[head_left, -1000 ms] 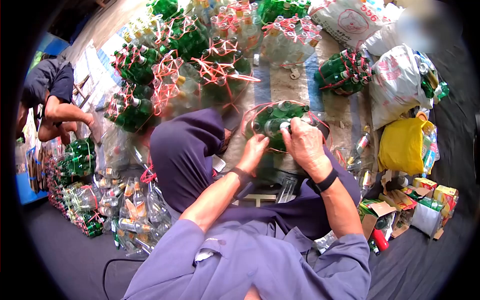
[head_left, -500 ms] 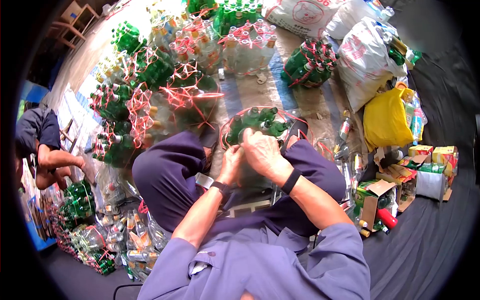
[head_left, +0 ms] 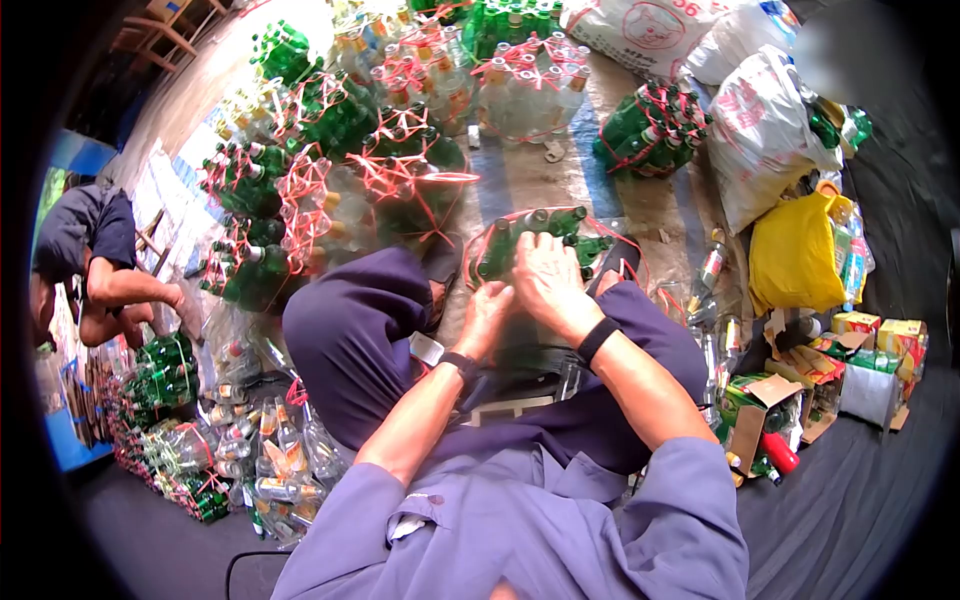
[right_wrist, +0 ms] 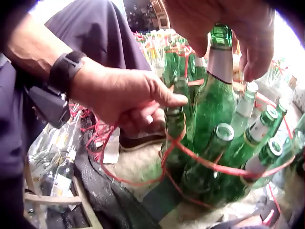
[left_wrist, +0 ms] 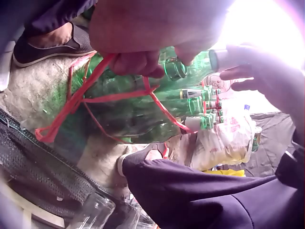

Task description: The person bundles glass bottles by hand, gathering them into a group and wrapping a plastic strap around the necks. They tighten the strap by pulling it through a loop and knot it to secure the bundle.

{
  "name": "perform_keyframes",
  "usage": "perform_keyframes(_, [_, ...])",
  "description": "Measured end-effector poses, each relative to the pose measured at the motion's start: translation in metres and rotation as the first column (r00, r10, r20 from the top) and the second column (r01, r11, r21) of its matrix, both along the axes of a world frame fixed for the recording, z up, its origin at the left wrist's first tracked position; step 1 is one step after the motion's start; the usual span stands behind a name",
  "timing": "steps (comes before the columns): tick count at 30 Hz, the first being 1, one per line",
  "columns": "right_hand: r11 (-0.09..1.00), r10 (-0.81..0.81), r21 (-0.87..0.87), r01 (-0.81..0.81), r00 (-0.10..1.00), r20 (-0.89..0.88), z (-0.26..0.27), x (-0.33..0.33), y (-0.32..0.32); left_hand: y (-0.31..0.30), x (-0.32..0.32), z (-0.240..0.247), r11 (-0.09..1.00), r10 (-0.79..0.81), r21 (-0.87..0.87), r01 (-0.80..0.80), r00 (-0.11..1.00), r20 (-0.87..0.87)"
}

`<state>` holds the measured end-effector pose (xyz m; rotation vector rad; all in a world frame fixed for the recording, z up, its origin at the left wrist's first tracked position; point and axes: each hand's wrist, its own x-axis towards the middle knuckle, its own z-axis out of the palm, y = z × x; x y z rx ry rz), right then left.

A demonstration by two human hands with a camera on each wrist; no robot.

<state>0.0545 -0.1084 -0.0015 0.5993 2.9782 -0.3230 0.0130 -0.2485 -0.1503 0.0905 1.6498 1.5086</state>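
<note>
Upright green glass bottles (head_left: 500, 245) stand clustered between the person's knees, ringed by a loop of red plastic string (right_wrist: 214, 167). The left hand (head_left: 488, 315) is at the near left of the cluster. Its fingers curl on the string, and its thumb lies over the mouth of a bottle (right_wrist: 174, 119). From above, the right hand (head_left: 550, 280) holds a taller-standing green bottle (right_wrist: 220, 71) with a pale neck label; its thumb and fingers come down on either side of the neck. The right palm hides the mouth of this bottle.
Tied bottle bundles (head_left: 420, 170) stand ahead and to the left; another bundle (head_left: 655, 130) is at right. White sacks (head_left: 765, 130), a yellow bag (head_left: 800, 250) and cartons (head_left: 765, 415) line the right side. Loose clear bottles (head_left: 285, 440) lie left. Another person (head_left: 100, 240) bends at far left.
The right hand has moved from the near side of the cluster in over it. The left hand stays by the cluster's near left side. The head view has shifted.
</note>
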Motion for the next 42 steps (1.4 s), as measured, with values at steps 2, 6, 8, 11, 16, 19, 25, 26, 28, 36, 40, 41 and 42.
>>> perform_keyframes(2, [0.996, 0.038, 0.079, -0.03, 0.994, -0.104, -0.017, 0.004, 0.003, 0.001, -0.001, 0.01, 0.993, -0.006, 0.115, -0.004, 0.996, 0.087])
perform_keyframes(6, [1.0, -0.017, 0.0, 0.017, 0.999, -0.049, -0.04, 0.008, 0.021, 0.003, 0.002, 0.0, 0.998, -0.061, -0.012, 0.06, 0.989, -0.136])
perform_keyframes(8, [1.0, 0.018, -0.002, -0.018, 0.998, -0.068, -0.034, 0.004, 0.019, 0.003, 0.001, 0.011, 0.996, -0.076, -0.052, 0.066, 0.972, -0.223])
perform_keyframes(11, [0.999, 0.022, -0.047, -0.023, 0.999, -0.033, -0.054, -0.001, 0.009, 0.004, 0.004, 0.011, 0.996, -0.063, -0.068, 0.048, 0.971, -0.23])
perform_keyframes(16, [0.998, 0.009, -0.057, -0.014, 0.996, -0.084, -0.084, -0.001, 0.0, 0.001, 0.005, 0.028, 1.0, 0.019, 0.021, -0.018, 0.998, -0.059])
perform_keyframes(19, [0.999, 0.032, -0.033, -0.034, 0.997, -0.068, -0.091, 0.001, 0.005, 0.008, 0.003, 0.033, 0.999, 0.018, 0.05, -0.016, 0.999, -0.042])
perform_keyframes(25, [1.0, 0.029, 0.011, -0.028, 0.996, -0.084, -0.089, 0.001, 0.003, 0.006, 0.0, 0.051, 0.995, -0.077, -0.08, 0.064, 0.982, -0.172])
perform_keyframes(26, [1.0, 0.028, 0.014, -0.027, 0.996, -0.09, -0.091, 0.001, 0.003, 0.005, 0.001, 0.042, 0.993, -0.096, -0.086, 0.081, 0.977, -0.192])
perform_keyframes(28, [0.999, 0.031, 0.02, -0.029, 0.994, -0.104, -0.089, 0.0, 0.004, 0.003, 0.003, 0.033, 0.993, -0.103, -0.075, 0.089, 0.972, -0.21])
perform_keyframes(36, [0.993, 0.035, -0.103, -0.055, 0.982, -0.185, -0.072, 0.012, 0.02, -0.001, 0.008, 0.015, 0.974, -0.172, -0.184, 0.128, 0.954, -0.247])
perform_keyframes(40, [0.994, 0.014, -0.101, -0.04, 0.969, -0.246, -0.071, 0.018, 0.017, -0.012, 0.01, 0.007, 0.961, -0.207, -0.228, 0.156, 0.953, -0.221])
perform_keyframes(41, [0.993, 0.017, -0.113, -0.044, 0.973, -0.23, -0.071, 0.019, 0.017, -0.012, 0.01, 0.008, 0.961, -0.208, -0.229, 0.156, 0.952, -0.223])
perform_keyframes(42, [0.998, 0.029, -0.048, -0.044, 0.96, -0.277, -0.07, 0.02, 0.014, -0.014, 0.011, 0.006, 0.949, -0.241, -0.263, 0.177, 0.942, -0.235])
